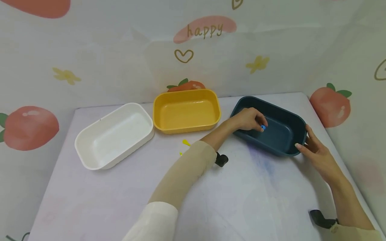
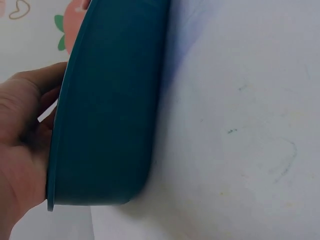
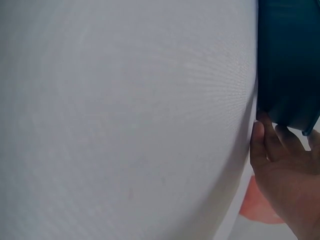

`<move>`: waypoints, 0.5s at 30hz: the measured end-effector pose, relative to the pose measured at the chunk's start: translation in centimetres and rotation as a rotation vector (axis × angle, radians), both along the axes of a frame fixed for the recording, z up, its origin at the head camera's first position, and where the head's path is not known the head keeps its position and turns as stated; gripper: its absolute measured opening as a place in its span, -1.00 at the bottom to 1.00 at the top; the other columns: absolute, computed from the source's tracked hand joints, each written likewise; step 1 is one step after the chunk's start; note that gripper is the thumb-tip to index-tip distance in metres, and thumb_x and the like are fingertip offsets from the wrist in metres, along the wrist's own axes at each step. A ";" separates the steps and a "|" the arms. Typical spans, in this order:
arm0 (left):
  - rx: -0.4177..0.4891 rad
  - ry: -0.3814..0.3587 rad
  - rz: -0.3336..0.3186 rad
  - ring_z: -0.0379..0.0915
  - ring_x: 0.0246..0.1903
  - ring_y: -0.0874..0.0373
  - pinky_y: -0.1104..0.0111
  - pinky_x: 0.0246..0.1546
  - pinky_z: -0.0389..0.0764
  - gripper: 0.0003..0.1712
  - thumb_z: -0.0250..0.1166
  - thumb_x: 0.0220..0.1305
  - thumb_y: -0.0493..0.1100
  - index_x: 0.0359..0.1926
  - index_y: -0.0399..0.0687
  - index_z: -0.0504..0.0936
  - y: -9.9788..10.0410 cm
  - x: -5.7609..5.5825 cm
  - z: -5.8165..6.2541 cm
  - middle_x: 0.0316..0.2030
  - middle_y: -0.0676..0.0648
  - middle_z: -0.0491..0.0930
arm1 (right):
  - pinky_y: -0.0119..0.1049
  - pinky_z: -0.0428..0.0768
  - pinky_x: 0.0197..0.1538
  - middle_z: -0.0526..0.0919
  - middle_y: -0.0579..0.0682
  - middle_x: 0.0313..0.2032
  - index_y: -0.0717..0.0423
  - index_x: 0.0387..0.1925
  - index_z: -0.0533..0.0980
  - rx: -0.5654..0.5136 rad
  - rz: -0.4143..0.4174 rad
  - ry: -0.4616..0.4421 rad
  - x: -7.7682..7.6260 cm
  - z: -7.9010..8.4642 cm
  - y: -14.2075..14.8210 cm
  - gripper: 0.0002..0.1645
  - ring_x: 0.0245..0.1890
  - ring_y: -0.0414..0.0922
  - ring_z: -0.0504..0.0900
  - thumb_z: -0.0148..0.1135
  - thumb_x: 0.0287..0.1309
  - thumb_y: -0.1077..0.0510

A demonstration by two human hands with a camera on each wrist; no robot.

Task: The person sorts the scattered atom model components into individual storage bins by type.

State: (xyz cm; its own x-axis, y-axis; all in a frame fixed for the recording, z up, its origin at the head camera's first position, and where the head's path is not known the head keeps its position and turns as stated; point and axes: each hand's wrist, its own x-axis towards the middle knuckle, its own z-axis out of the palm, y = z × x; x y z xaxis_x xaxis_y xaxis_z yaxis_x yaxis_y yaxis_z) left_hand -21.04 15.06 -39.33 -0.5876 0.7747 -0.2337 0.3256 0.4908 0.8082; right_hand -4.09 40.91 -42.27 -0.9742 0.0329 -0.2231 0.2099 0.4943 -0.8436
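In the head view, my left hand [image 1: 248, 119] reaches over the near rim of a dark blue rectangular tub [image 1: 275, 132]. Between its thumb and fingers it pinches a small blue piece [image 1: 263, 127], mostly covered by the fingertips. The left wrist view shows the left hand [image 2: 22, 117] behind the tub's outer wall [image 2: 110, 100], and the piece is hidden there. My right hand [image 1: 319, 157] holds the tub's right end, thumb at the near corner of the rim. From the right wrist view, the right hand's fingers [image 3: 272, 142] lie against the tub's end wall, low down.
A yellow tub [image 1: 187, 129] stands at the back middle, with a white tub [image 1: 111, 137] left of it. Small yellow pieces [image 1: 186, 142] lie on the white-covered table [image 1: 241, 204], partly behind my left forearm. A patterned wall sheet [image 1: 120, 67] rises behind the table.
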 end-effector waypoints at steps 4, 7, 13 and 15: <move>-0.026 -0.022 0.016 0.54 -0.18 0.35 0.60 -0.22 0.49 -0.79 0.43 0.23 -0.19 -0.10 -0.01 0.75 0.5 -0.1 0.1 -0.23 0.16 0.68 | -0.72 0.24 0.12 -0.20 -0.02 0.56 -0.56 0.51 -0.28 0.006 0.003 0.006 -0.1 0.2 0.1 -0.07 0.54 0.04 -0.13 0.06 0.47 0.06; -0.037 -0.019 0.006 0.53 -0.19 0.33 0.57 -0.23 0.49 -0.81 0.43 0.24 -0.18 -0.11 0.00 0.75 0.8 -0.2 -0.3 -0.23 0.15 0.68 | -0.73 0.24 0.12 -0.19 -0.03 0.56 -0.55 0.51 -0.26 -0.001 0.007 0.020 -0.2 0.2 0.1 -0.08 0.54 0.01 -0.12 0.07 0.47 0.07; -0.093 0.001 -0.038 0.50 -0.19 0.33 0.56 -0.20 0.44 -0.84 0.44 0.23 -0.13 -0.15 0.05 0.76 1.7 -0.2 -1.1 -0.26 0.17 0.66 | -0.72 0.25 0.12 -0.17 0.03 0.56 -0.56 0.51 -0.25 -0.028 0.005 0.022 -0.2 0.1 0.1 -0.08 0.53 0.02 -0.08 0.07 0.47 0.09; -0.100 0.008 -0.037 0.51 -0.20 0.32 0.56 -0.19 0.44 -0.85 0.44 0.23 -0.14 -0.16 0.05 0.76 1.9 -0.2 -1.3 -0.26 0.17 0.67 | -0.72 0.24 0.13 -0.18 0.01 0.56 -0.57 0.51 -0.24 -0.034 0.004 0.021 -0.1 0.1 0.1 -0.08 0.53 0.01 -0.09 0.07 0.47 0.10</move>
